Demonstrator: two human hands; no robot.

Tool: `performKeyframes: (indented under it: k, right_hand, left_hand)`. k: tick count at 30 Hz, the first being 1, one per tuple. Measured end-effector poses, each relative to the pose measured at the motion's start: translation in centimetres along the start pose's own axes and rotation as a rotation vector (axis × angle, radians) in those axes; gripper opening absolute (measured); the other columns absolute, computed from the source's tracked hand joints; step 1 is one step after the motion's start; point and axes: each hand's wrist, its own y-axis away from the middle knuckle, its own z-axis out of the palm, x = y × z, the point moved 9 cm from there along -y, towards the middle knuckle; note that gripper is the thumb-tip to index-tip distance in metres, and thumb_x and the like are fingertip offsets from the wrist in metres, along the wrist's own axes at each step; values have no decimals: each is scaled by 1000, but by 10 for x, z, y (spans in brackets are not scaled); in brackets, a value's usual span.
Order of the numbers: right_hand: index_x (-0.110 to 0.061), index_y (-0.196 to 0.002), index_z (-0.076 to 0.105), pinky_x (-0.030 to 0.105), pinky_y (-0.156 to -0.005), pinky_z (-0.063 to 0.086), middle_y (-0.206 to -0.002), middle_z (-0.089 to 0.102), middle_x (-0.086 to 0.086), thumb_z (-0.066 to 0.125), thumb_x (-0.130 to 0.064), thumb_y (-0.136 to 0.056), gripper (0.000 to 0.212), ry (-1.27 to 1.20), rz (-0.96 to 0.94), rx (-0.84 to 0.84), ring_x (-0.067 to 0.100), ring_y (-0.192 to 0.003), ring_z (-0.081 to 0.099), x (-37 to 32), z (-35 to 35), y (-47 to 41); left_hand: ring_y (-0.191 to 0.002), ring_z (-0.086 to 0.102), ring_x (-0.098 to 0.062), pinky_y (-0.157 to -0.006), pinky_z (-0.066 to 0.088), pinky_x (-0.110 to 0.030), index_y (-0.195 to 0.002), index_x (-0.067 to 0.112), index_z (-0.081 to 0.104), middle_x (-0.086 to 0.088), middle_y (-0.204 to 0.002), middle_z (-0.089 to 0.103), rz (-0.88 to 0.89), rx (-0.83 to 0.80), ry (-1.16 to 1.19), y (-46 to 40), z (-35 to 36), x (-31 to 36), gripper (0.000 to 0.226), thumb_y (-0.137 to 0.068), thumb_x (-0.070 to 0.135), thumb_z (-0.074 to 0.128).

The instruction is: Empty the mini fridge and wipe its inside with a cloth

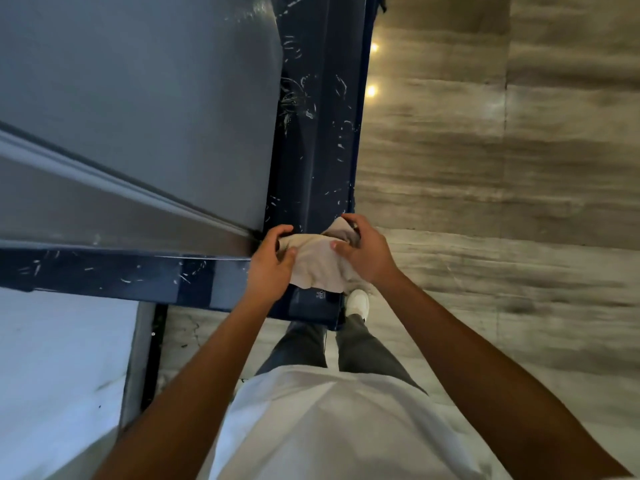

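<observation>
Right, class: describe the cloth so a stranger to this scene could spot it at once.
Start at the big grey panel with its scratched dark blue frame. At its near corner, the left hand and right hand hold the cloth between them. It is the only pale beige, crumpled, soft thing among hard surfaces.

We stand over the corner of a cabinet top, cloth held between both hands.

Our left hand (270,261) and right hand (363,252) close on opposite ends of the cloth (318,261), just above the cabinet top's (318,133) near corner. A raised panel (138,109) lies on the top to our left. The floor (502,168) spreads to the right and behind the cabinet; our shoe (358,303) stands on it below the cloth.
</observation>
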Motion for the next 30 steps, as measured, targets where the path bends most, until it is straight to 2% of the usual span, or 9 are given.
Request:
performKeyframes:
  k: [4, 7, 10, 13, 17, 21, 24, 26, 30]
  right_hand:
    - [-28, -147, 39, 40, -91, 56, -133, 65, 4, 75, -33, -87, 70, 270, -83, 90, 26, -116, 64, -13, -1, -9]
    - [-21, -146, 44, 40, -103, 48, -139, 57, 5, 77, -36, -84, 71, 397, -164, 201, 26, -127, 53, -20, -11, -6]
    - [-16, -134, 56, 45, -104, 47, -136, 57, 9, 74, -35, -84, 56, 521, -282, 291, 30, -125, 53, -28, -15, 6]
    - [-15, -138, 55, 49, -111, 41, -145, 54, 9, 64, -38, -89, 55, 643, -407, 180, 31, -137, 47, -26, 9, 17]
    - [-17, -159, 28, 50, -127, 18, -169, 20, 7, 44, -51, -101, 69, 785, -337, -21, 29, -157, 15, -1, 34, 22]
    - [-19, -162, 15, 55, -127, 13, -172, 7, 5, 35, -54, -103, 71, 869, -313, -69, 31, -158, 7, 3, 37, 23]
    - [-19, -159, 26, 54, -125, 18, -170, 16, 7, 40, -51, -101, 67, 845, -301, -76, 33, -157, 15, -5, 32, 20]
    - [-15, -152, 40, 51, -121, 28, -164, 31, 11, 47, -43, -100, 60, 790, -329, -39, 34, -152, 28, -15, 26, 27]
    - [-10, -122, 65, 43, -92, 53, -128, 65, 9, 58, -22, -96, 29, 585, -419, 109, 30, -115, 60, -44, 3, 50]
  left_hand:
    - [-118, 59, -23, -99, 49, -35, -135, 18, 55, -6, -133, 60, 1, -14, -52, -12, 6, 1, 42, -96, 3, 59]
    - [-118, 58, -25, -95, 44, -27, -135, 17, 55, -9, -136, 54, 16, 6, -126, -15, 7, 2, 43, -95, 3, 59]
    - [-131, 51, -31, -109, 44, -40, -138, 11, 57, -14, -146, 47, 191, 73, -326, -9, 9, 18, 46, -92, 2, 61]
    - [-145, 39, -40, -118, 35, -51, -136, 7, 60, -19, -150, 49, 402, 98, -524, -2, 19, 29, 47, -90, 6, 67]
    - [-157, 12, -34, -127, 12, -50, -159, 13, 28, -13, -168, 23, 352, -108, -748, -6, 41, -3, 67, -102, 39, 52]
    - [-158, -3, -30, -125, -3, -42, -163, 16, 4, -10, -172, 2, 370, -177, -804, -7, 47, -16, 77, -104, 53, 38]
    - [-158, 2, -32, -126, 3, -44, -162, 14, 14, -12, -171, 8, 367, -154, -762, -5, 39, -7, 73, -104, 47, 43]
    - [-155, 20, -35, -126, 16, -47, -156, 11, 33, -16, -167, 24, 422, -98, -676, 11, 31, 6, 63, -101, 36, 52]
    - [-120, 61, -31, -101, 52, -45, -130, 9, 62, -15, -138, 59, 524, 4, -462, 49, 7, 17, 37, -95, 19, 63]
